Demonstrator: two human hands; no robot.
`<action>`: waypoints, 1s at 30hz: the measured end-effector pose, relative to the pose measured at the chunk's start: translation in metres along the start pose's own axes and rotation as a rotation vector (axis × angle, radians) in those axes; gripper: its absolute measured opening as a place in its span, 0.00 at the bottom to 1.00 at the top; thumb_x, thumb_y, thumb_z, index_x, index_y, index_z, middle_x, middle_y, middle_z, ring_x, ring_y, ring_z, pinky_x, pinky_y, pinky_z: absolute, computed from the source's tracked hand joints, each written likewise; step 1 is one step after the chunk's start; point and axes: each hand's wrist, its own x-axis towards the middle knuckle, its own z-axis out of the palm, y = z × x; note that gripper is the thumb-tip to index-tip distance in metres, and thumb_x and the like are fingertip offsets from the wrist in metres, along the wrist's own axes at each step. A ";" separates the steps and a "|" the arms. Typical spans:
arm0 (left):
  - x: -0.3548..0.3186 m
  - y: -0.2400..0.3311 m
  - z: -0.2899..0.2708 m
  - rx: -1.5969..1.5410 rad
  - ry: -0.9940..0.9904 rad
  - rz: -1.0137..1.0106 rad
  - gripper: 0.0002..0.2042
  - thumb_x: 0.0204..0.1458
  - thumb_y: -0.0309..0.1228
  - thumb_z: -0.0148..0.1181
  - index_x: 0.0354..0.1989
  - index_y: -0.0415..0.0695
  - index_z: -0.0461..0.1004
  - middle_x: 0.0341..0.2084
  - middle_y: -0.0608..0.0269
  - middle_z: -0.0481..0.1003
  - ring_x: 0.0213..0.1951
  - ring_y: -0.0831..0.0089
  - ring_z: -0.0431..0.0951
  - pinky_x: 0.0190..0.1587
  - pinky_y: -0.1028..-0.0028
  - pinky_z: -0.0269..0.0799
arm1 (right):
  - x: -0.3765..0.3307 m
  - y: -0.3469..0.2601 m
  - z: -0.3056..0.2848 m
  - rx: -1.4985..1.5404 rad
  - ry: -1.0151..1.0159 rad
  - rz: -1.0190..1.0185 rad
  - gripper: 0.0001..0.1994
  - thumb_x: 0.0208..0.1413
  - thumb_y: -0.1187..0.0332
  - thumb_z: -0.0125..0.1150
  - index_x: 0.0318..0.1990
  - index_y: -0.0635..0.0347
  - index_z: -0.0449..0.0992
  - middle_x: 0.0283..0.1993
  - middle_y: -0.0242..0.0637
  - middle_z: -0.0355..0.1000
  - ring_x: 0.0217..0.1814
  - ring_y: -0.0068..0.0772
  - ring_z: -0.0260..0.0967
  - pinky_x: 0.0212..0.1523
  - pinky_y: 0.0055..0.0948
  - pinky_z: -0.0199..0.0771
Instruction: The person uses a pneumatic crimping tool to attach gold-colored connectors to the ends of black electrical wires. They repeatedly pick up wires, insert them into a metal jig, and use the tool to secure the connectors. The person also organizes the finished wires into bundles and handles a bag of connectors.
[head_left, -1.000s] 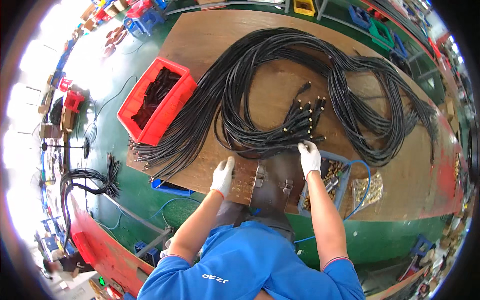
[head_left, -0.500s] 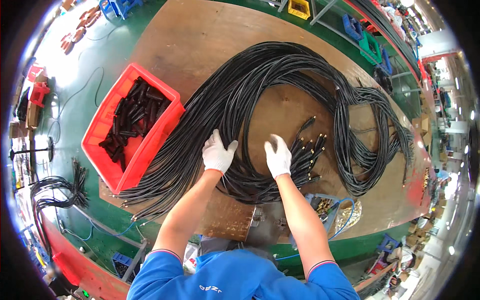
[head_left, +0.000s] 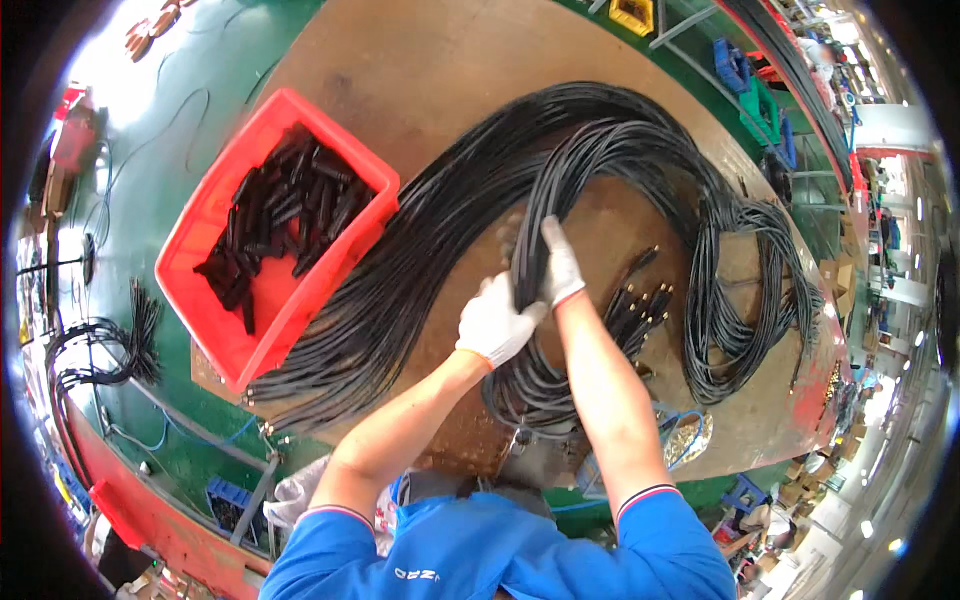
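A large bundle of long black cables [head_left: 600,150] loops across a brown worktable [head_left: 440,60]. My left hand [head_left: 495,320], in a white glove, is closed around a thick strand of these cables near the table's middle. My right hand [head_left: 560,265], also gloved, grips the same strand just beyond it, fingers wrapped over the top. Metal-tipped cable ends [head_left: 640,305] lie fanned out just right of my right wrist. More cable ends [head_left: 300,385] spread toward the table's left front edge.
A red plastic bin [head_left: 225,300] holding several black sleeves sits at the table's left. Another cable coil [head_left: 740,300] lies at the right. Loose black cables [head_left: 90,350] lie on the green floor at left. Blue and green crates [head_left: 745,80] stand at the back right.
Both hands have moved forward over the table and closed together on one strand of the cable bundle. The view has leaned further over the table.
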 end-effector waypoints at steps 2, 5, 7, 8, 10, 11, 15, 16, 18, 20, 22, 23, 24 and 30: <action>-0.015 0.020 -0.023 0.090 -0.078 0.105 0.29 0.55 0.53 0.62 0.54 0.38 0.73 0.44 0.34 0.77 0.51 0.39 0.79 0.56 0.51 0.73 | -0.034 -0.018 0.003 0.030 -0.053 -0.024 0.21 0.66 0.49 0.60 0.54 0.56 0.76 0.46 0.42 0.80 0.42 0.39 0.79 0.46 0.41 0.83; 0.016 -0.001 -0.045 -0.065 -0.089 0.429 0.34 0.62 0.63 0.48 0.39 0.38 0.79 0.33 0.42 0.80 0.40 0.47 0.82 0.45 0.56 0.74 | -0.080 -0.043 0.022 -0.030 -0.088 -0.067 0.20 0.63 0.52 0.64 0.53 0.58 0.76 0.44 0.44 0.80 0.43 0.39 0.80 0.45 0.41 0.84; 0.034 0.026 -0.058 -0.511 -0.215 0.061 0.43 0.63 0.71 0.35 0.42 0.38 0.80 0.28 0.62 0.78 0.30 0.68 0.77 0.38 0.63 0.73 | -0.108 -0.062 0.040 -0.079 -0.050 -0.136 0.22 0.61 0.49 0.64 0.50 0.61 0.77 0.39 0.40 0.79 0.37 0.39 0.78 0.43 0.39 0.81; 0.044 0.039 -0.048 -0.712 -0.392 0.079 0.44 0.61 0.73 0.35 0.45 0.39 0.80 0.29 0.62 0.79 0.31 0.68 0.78 0.38 0.63 0.74 | -0.124 -0.071 0.049 -0.096 -0.066 -0.159 0.22 0.62 0.50 0.63 0.49 0.62 0.77 0.38 0.41 0.79 0.37 0.39 0.78 0.43 0.39 0.81; 0.069 0.079 -0.041 -1.048 -1.067 0.149 0.47 0.60 0.75 0.33 0.54 0.37 0.77 0.38 0.58 0.80 0.40 0.66 0.78 0.46 0.64 0.74 | -0.156 -0.093 0.066 -0.125 -0.149 -0.182 0.23 0.62 0.52 0.59 0.48 0.66 0.78 0.37 0.44 0.80 0.35 0.38 0.78 0.41 0.38 0.82; 0.066 0.099 -0.025 -1.074 -1.039 0.123 0.44 0.61 0.73 0.37 0.58 0.39 0.75 0.42 0.55 0.79 0.44 0.63 0.79 0.50 0.60 0.75 | -0.177 -0.103 0.076 -0.102 -0.170 -0.179 0.23 0.63 0.52 0.58 0.48 0.68 0.78 0.37 0.45 0.81 0.34 0.38 0.79 0.39 0.36 0.82; 0.014 0.202 0.010 -1.171 -1.000 0.195 0.35 0.64 0.62 0.50 0.65 0.42 0.70 0.56 0.47 0.77 0.58 0.53 0.77 0.62 0.49 0.72 | -0.237 -0.124 0.057 -0.576 -0.003 -0.507 0.22 0.64 0.49 0.57 0.45 0.63 0.79 0.36 0.50 0.80 0.35 0.48 0.80 0.39 0.41 0.81; 0.001 0.213 0.023 -1.195 -0.962 0.279 0.34 0.65 0.60 0.51 0.65 0.41 0.69 0.55 0.48 0.76 0.54 0.54 0.77 0.60 0.51 0.72 | -0.247 -0.124 0.046 -0.862 0.065 -0.687 0.24 0.64 0.46 0.56 0.43 0.62 0.80 0.35 0.53 0.80 0.34 0.52 0.80 0.38 0.42 0.81; -0.010 0.222 0.037 -1.298 -1.081 0.345 0.32 0.65 0.55 0.53 0.65 0.39 0.67 0.51 0.52 0.75 0.46 0.59 0.77 0.55 0.55 0.74 | -0.299 -0.123 0.030 -1.459 0.323 -0.779 0.29 0.62 0.39 0.57 0.43 0.60 0.81 0.33 0.57 0.79 0.37 0.61 0.79 0.40 0.47 0.79; -0.012 0.225 0.046 -1.385 -1.304 0.213 0.30 0.64 0.48 0.58 0.64 0.35 0.65 0.44 0.56 0.71 0.38 0.67 0.74 0.47 0.62 0.74 | -0.376 -0.101 0.032 -1.515 0.596 -0.641 0.30 0.58 0.35 0.58 0.44 0.55 0.83 0.32 0.53 0.79 0.40 0.62 0.79 0.43 0.50 0.78; -0.020 0.235 0.042 -1.315 -1.278 0.116 0.28 0.61 0.39 0.62 0.63 0.32 0.63 0.40 0.61 0.67 0.35 0.73 0.70 0.42 0.69 0.73 | -0.427 -0.084 -0.028 -1.491 0.746 -0.624 0.25 0.58 0.41 0.60 0.47 0.53 0.83 0.42 0.50 0.81 0.47 0.56 0.80 0.50 0.46 0.79; -0.026 0.239 0.041 -1.232 -1.209 0.104 0.28 0.60 0.34 0.63 0.63 0.31 0.61 0.39 0.63 0.66 0.35 0.75 0.69 0.40 0.73 0.72 | -0.457 -0.086 -0.062 -1.435 0.836 -0.550 0.23 0.59 0.44 0.60 0.47 0.53 0.82 0.46 0.49 0.81 0.52 0.53 0.79 0.54 0.44 0.78; -0.033 0.248 0.047 -1.204 -1.217 0.061 0.28 0.60 0.33 0.64 0.63 0.29 0.61 0.39 0.64 0.66 0.34 0.76 0.70 0.39 0.72 0.73 | -0.470 -0.076 -0.124 -1.367 0.987 -0.554 0.24 0.59 0.42 0.55 0.47 0.51 0.84 0.47 0.47 0.81 0.53 0.54 0.78 0.55 0.47 0.78; -0.082 0.275 0.097 -0.922 -0.977 0.043 0.20 0.57 0.32 0.61 0.55 0.34 0.69 0.37 0.60 0.72 0.31 0.72 0.74 0.35 0.71 0.77 | -0.505 0.008 -0.297 -1.320 0.912 0.044 0.33 0.58 0.37 0.57 0.42 0.65 0.83 0.43 0.57 0.81 0.49 0.56 0.80 0.53 0.48 0.77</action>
